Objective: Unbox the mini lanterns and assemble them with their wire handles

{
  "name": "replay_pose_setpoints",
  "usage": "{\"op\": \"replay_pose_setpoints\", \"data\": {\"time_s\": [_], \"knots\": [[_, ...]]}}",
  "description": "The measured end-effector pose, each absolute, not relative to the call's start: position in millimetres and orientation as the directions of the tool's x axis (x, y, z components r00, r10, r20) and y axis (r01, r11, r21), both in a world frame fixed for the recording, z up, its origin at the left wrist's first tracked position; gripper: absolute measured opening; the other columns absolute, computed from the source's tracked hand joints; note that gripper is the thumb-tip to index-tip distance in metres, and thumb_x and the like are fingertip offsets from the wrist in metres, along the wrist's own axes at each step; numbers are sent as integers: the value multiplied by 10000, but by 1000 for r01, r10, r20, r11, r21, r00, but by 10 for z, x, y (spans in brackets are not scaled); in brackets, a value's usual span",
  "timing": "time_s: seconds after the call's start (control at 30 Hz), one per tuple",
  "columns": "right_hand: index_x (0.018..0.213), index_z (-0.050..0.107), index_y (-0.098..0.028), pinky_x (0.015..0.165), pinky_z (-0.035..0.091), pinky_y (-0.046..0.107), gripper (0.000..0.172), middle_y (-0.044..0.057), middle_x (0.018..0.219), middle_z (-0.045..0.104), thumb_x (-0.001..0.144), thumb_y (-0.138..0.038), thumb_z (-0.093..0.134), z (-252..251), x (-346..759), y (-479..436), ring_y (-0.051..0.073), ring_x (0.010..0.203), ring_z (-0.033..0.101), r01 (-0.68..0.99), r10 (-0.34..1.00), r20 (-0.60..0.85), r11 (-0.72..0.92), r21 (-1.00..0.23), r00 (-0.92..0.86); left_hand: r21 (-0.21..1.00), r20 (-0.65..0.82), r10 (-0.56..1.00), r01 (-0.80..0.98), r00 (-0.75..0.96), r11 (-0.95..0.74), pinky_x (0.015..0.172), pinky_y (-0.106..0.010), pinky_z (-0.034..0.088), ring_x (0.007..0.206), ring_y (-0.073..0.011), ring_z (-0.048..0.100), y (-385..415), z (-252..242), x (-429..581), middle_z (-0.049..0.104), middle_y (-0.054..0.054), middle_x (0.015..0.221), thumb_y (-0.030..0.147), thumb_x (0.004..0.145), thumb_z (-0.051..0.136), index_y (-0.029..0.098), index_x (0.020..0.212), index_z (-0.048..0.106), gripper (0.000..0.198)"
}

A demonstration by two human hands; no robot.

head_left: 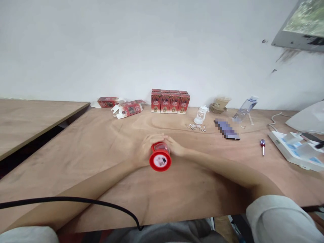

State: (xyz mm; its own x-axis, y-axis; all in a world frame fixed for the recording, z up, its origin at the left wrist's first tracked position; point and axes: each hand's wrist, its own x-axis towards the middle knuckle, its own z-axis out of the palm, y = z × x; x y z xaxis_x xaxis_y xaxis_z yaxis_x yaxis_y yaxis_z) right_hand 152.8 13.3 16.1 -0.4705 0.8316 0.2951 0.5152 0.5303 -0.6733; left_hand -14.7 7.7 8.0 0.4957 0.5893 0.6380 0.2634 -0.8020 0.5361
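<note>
A small red lantern [160, 161] is tipped over so that its round base, with a pale picture label, faces me. My left hand [146, 148] wraps around the lantern's left side and far end, closed on it. On the other side, my right hand [175, 147] is closed with its fingers at the lantern's far upper end. Part of the lantern's clear body shows between the hands; its top is hidden by the fingers. Farther back stands a similar white lantern [200, 115], beside a scatter of small pieces [197, 127].
Several red printed boxes [170, 103] stand against the wall. Two opened cartons [130, 109] lie left of them. Rightward are a phone [227, 129], a water bottle [245, 108], a brown cup [219, 104], a screwdriver [263, 145] and a power strip [295, 150]. A black cable [83, 199] crosses the foreground.
</note>
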Motion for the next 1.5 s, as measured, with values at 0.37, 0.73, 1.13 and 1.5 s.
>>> {"op": "replay_pose_setpoints", "data": {"time_s": [0.37, 0.73, 1.13, 1.5], "knots": [[1293, 427, -58, 1098, 258, 517, 492, 230, 1395, 399, 890, -339, 409, -28, 2505, 331, 326, 1346, 309, 937, 859, 486, 286, -199, -158, 630, 611, 692, 292, 386, -719, 866, -431, 500, 1004, -251, 646, 70, 55, -108, 681, -107, 1062, 402, 698, 699, 216, 1009, 472, 428], [1233, 493, -135, 1081, 300, 472, 451, 176, 1310, 504, 942, -419, 298, -89, 2888, 813, 274, 1262, 440, 950, 952, 233, 243, -195, -196, 698, 574, 731, 246, 369, -673, 790, -406, 522, 892, -231, 664, 71, 54, -79, 674, -71, 994, 330, 660, 708, 234, 944, 391, 437], [1414, 334, -78, 1160, 198, 476, 694, 174, 1491, 306, 918, -556, 243, -154, 2162, 148, 279, 1406, 244, 877, 888, 206, 446, -179, -410, 758, 562, 790, 231, 244, -610, 806, -386, 500, 872, -208, 631, 134, 64, -57, 609, -31, 931, 360, 592, 747, 212, 937, 412, 503], [1429, 287, -177, 1135, 282, 501, 559, 137, 1474, 348, 905, -353, 367, -64, 1856, -403, 251, 1398, 272, 761, 854, 337, 511, -399, -397, 915, 390, 918, 82, 68, -395, 923, -422, 479, 1013, -243, 610, 229, 122, -17, 632, -73, 1025, 437, 525, 795, 172, 993, 470, 628]]}}
